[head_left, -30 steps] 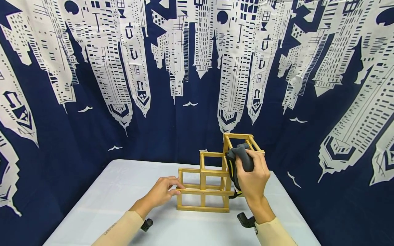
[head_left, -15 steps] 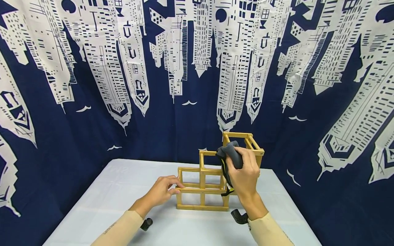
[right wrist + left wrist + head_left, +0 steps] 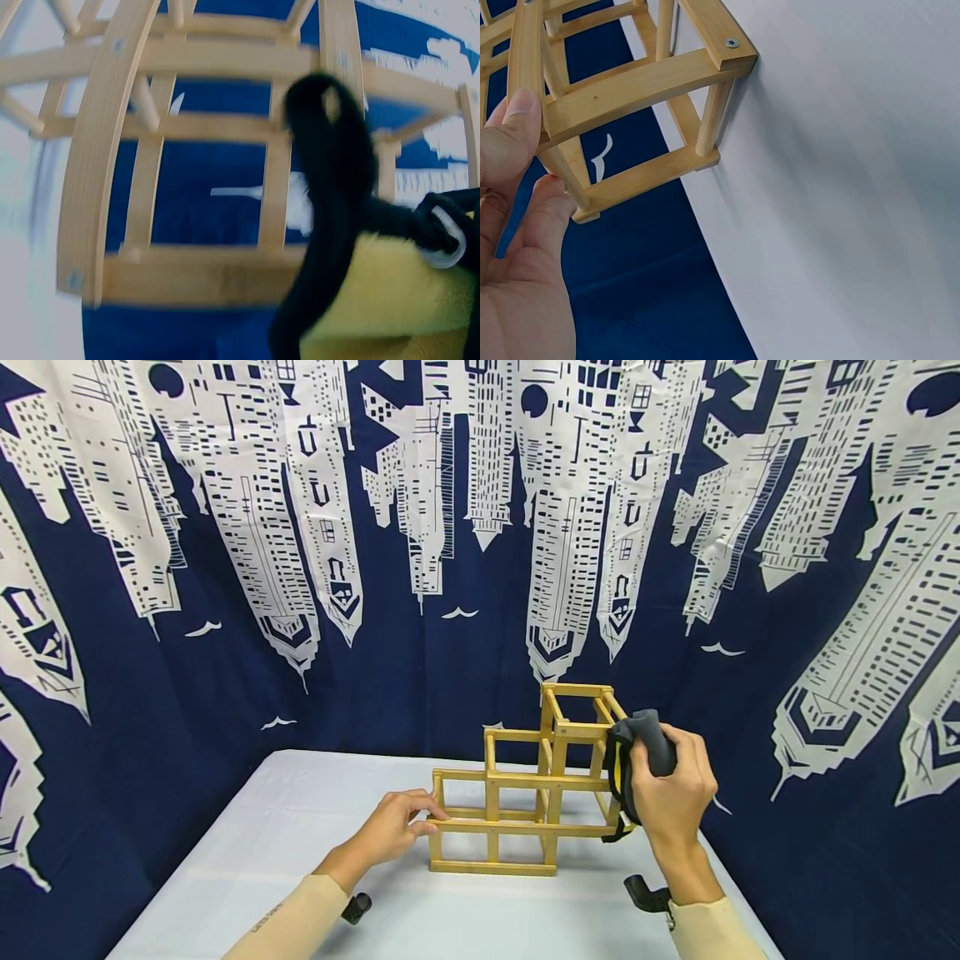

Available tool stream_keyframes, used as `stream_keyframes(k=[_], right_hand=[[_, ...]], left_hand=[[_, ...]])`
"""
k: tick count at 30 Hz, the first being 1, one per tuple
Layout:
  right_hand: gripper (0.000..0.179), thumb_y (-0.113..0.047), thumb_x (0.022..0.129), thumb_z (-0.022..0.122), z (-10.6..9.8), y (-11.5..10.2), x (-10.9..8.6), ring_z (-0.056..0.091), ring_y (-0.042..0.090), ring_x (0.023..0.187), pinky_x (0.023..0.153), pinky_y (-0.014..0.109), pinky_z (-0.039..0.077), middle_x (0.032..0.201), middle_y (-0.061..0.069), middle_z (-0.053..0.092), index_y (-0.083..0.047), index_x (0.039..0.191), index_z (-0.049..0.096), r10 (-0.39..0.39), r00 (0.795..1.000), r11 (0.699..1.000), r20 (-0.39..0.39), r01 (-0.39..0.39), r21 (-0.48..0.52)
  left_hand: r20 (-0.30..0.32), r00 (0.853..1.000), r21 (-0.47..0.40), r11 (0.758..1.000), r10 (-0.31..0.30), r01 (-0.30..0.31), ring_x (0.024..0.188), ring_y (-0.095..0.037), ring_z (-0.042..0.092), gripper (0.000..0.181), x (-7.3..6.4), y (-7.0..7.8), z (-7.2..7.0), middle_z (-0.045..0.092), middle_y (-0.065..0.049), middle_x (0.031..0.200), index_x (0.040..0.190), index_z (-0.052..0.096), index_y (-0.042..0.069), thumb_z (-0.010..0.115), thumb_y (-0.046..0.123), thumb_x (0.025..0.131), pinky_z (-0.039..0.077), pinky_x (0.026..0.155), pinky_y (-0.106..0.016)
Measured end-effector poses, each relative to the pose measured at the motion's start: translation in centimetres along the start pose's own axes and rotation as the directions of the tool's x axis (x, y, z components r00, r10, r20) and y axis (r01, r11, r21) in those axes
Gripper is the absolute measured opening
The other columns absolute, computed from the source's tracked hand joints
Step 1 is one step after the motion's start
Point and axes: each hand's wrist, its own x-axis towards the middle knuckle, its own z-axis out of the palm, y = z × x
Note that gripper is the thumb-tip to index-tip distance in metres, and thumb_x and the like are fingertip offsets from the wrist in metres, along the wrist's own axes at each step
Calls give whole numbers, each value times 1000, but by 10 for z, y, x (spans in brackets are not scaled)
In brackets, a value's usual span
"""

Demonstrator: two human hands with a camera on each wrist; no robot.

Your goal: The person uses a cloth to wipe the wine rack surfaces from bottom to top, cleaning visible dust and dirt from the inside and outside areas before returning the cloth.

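Note:
A stepped wooden rack [image 3: 492, 799] of slats and dowels stands on the table, rising toward the right. At its low left end, my left hand [image 3: 390, 828] pinches the top rail between thumb and fingers; the left wrist view shows the thumb [image 3: 521, 120] on the slat. My right hand [image 3: 673, 785] grips a dark grey padded cloth [image 3: 643, 737] with yellow and black parts, close against the tall right end of the rack. In the right wrist view, a black strap [image 3: 330, 187] with a loop hangs before the slats, beside the yellow fabric [image 3: 390, 292].
The rack stands on a table with a white cover [image 3: 300, 802]. Behind it hangs a navy curtain [image 3: 420, 685] printed with upside-down white buildings. Black camera mounts [image 3: 357, 907] show at both wrists.
My right hand with the grey cloth first shifted slightly left, then swung right to the rack's outer right side. The left hand keeps its place on the rail, and the rack stays put.

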Motion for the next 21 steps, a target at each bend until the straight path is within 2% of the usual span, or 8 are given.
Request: stream_keyframes(k=[5, 8, 10, 15, 19, 21], right_hand=[[29, 3, 94, 89, -15, 14, 2, 72, 47, 101, 99, 3, 40, 110, 33, 79, 10, 121, 82, 56, 998, 998, 8, -56, -9], [29, 2, 94, 90, -18, 15, 2, 72, 39, 100, 98, 4, 41, 110, 31, 80, 9, 121, 82, 81, 997, 997, 15, -81, -10], [29, -1, 95, 91, -20, 14, 1, 72, 29, 100, 97, 4, 42, 110, 30, 81, 8, 121, 83, 98, 995, 995, 14, -97, -14], [30, -6, 95, 93, -28, 14, -3, 64, -7, 105, 93, 5, 41, 109, 29, 82, 7, 120, 84, 122, 993, 993, 8, -121, -14], [30, -3, 94, 93, -38, 18, -12, 57, -21, 107, 91, 5, 40, 107, 31, 81, 9, 119, 83, 129, 991, 991, 18, -129, -28], [30, -3, 94, 92, -44, 22, -17, 56, -23, 107, 91, 4, 40, 107, 33, 80, 10, 119, 82, 137, 990, 990, 38, -135, -44]], left_hand=[[-4, 1000, -10, 1000, -13, 13, 146, -51, 72, 17, 0, 1, 1, 81, -21, 142, 113, 89, 16, 87, 5, 101, 65, 115, -59], [-13, 1000, -1, 1000, -13, 13, 145, -49, 73, 17, 0, 3, 2, 82, -19, 139, 114, 88, 16, 87, 5, 101, 65, 115, -59], [-18, 1000, 19, 1000, -21, 21, 146, -49, 72, 17, -1, 5, 3, 82, -20, 142, 114, 88, 16, 87, 4, 102, 63, 118, -62], [-38, 998, 68, 996, -52, 55, 146, -46, 73, 20, -1, 14, 6, 83, -17, 144, 120, 87, 13, 88, 4, 102, 56, 126, -67], [-130, 991, 91, 995, -25, 37, 135, -34, 79, 32, 4, 27, 10, 84, -7, 135, 133, 83, 10, 91, 9, 102, 63, 120, -59], [-204, 979, 94, 996, 11, 9, 131, -31, 81, 40, 10, 37, 12, 83, -6, 134, 138, 81, 9, 94, 11, 100, 66, 116, -55]])
